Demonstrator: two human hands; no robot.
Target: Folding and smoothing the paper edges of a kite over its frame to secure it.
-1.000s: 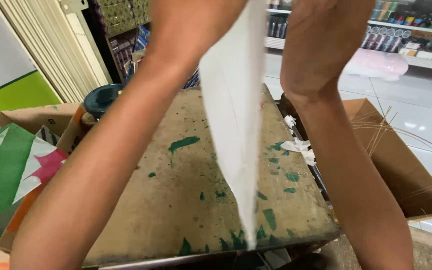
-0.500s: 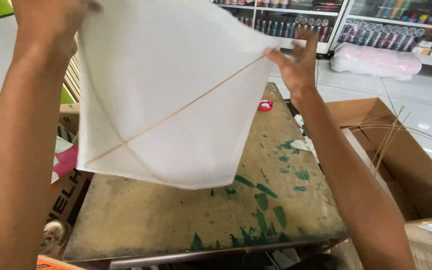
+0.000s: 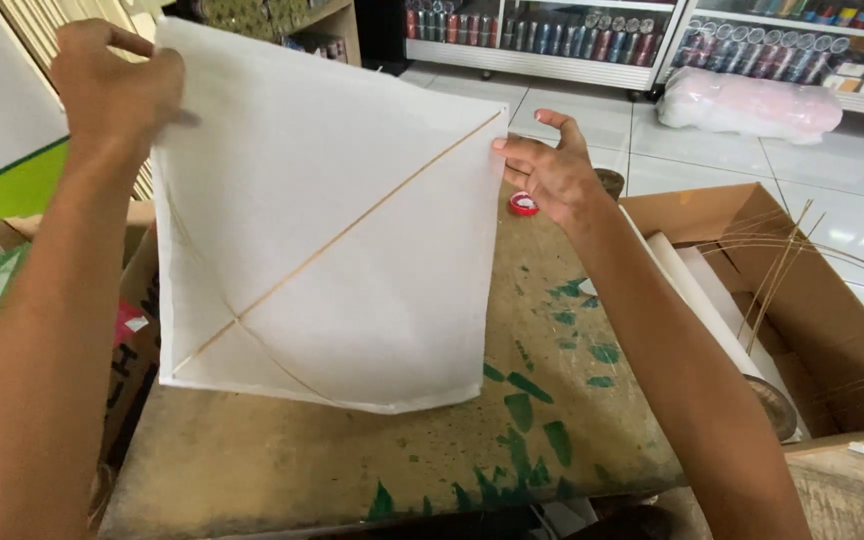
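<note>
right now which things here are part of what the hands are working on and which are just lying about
In hand:
white paper kite, held by left hand and right hand
worktable under it

Lying about:
red cap
cardboard box with thin sticks
pink bundle

Matt white paper kite [image 3: 352,230] (thin wooden sticks); rough, paint-stained board [image 3: 552,400]; cardboard box [image 3: 832,340].

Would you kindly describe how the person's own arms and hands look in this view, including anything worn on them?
Both arms are bare from the lower frame edge up to the fingers: no sleeves, gloves, watch, bracelets or rings are visible. The left hand and right hand show short, unpainted nails where these can be seen. The forearms are slim, with no markings, bandages or tattoos showing. Any sleeves would lie outside the frame.
</note>
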